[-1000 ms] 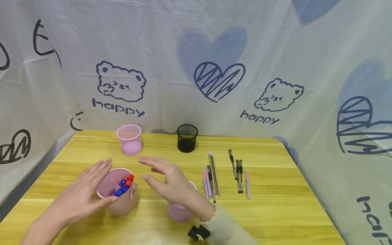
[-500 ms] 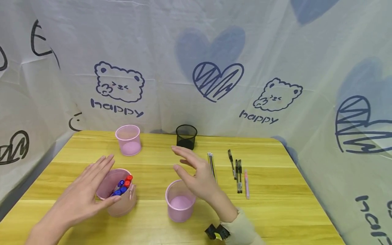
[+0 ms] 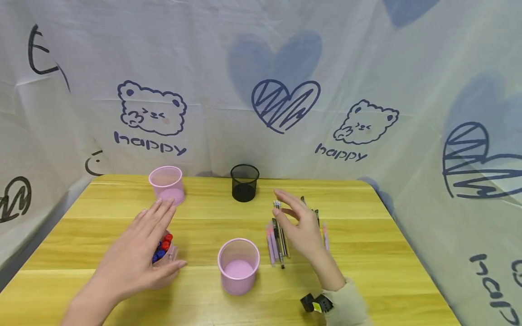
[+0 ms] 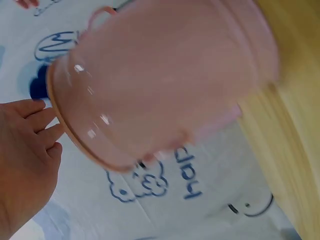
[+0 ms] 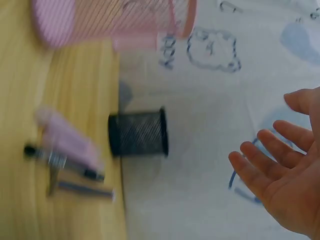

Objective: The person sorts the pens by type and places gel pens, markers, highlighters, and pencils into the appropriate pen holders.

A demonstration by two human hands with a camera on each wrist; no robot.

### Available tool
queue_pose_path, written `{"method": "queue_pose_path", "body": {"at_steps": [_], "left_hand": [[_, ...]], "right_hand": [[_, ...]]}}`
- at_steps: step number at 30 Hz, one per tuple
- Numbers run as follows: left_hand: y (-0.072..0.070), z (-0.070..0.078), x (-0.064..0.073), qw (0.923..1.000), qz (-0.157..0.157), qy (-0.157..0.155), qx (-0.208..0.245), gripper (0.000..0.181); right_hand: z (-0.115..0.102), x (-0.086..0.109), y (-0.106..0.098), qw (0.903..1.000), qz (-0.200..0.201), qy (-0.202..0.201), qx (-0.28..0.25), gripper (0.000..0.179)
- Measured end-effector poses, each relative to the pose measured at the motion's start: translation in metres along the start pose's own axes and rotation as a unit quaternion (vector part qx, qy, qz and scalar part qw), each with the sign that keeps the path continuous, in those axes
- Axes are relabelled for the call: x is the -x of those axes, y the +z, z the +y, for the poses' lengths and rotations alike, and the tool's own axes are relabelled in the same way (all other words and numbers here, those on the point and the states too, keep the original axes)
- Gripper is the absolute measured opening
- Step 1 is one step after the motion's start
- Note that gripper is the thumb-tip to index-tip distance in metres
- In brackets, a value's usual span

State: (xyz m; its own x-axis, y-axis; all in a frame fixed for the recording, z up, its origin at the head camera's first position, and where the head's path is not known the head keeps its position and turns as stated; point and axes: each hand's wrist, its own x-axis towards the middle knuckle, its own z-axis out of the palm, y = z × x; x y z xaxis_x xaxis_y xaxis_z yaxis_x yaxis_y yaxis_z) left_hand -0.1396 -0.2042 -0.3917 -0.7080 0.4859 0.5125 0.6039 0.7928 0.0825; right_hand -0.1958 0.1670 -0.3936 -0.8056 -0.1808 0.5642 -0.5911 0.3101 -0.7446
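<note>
Pink and glossy, the cup (image 4: 165, 82) at the lower left of the head view holds red- and blue-capped markers (image 3: 165, 245), and at its mouth my left hand (image 3: 132, 253) extends with straight fingers, gripping nothing. My right hand (image 3: 303, 231), right of centre, has relaxed, parted fingers and holds nothing, near the pencils (image 3: 283, 237) and lavender highlighters (image 3: 271, 249) on the wooden bench (image 3: 367, 280).
</note>
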Motion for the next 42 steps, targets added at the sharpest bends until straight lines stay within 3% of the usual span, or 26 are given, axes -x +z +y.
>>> {"method": "queue_pose_path", "body": {"at_steps": [9,14,18,23,31,36,42], "left_hand": [[0.016,0.033,-0.024,0.9992,0.007,0.032,0.023,0.108],[0.028,0.047,-0.034,0.9987,-0.016,0.038,0.029,0.108],[0.037,0.056,-0.039,0.9968,-0.059,0.033,0.043,0.109],[0.048,0.059,-0.042,0.9928,-0.113,0.017,0.037,0.11],[0.061,0.062,-0.043,0.9886,-0.142,0.005,0.051,0.111],[0.066,0.062,-0.044,0.9874,-0.147,0.002,0.059,0.112],[0.069,0.061,-0.048,0.9862,-0.152,0.002,0.066,0.112]], "right_hand": [[0.038,0.01,-0.042,0.9939,0.024,0.084,0.067,0.043],[0.066,0.015,-0.065,0.9857,0.016,0.134,0.101,0.045],[0.086,0.018,-0.079,0.9771,0.0,0.169,0.129,0.047],[0.102,0.019,-0.087,0.9598,-0.045,0.2,0.192,0.051],[0.123,0.02,-0.097,0.9261,-0.106,0.249,0.263,0.06],[0.132,0.022,-0.101,0.9147,-0.13,0.269,0.272,0.065],[0.139,0.023,-0.104,0.9088,-0.138,0.268,0.289,0.061]]}}
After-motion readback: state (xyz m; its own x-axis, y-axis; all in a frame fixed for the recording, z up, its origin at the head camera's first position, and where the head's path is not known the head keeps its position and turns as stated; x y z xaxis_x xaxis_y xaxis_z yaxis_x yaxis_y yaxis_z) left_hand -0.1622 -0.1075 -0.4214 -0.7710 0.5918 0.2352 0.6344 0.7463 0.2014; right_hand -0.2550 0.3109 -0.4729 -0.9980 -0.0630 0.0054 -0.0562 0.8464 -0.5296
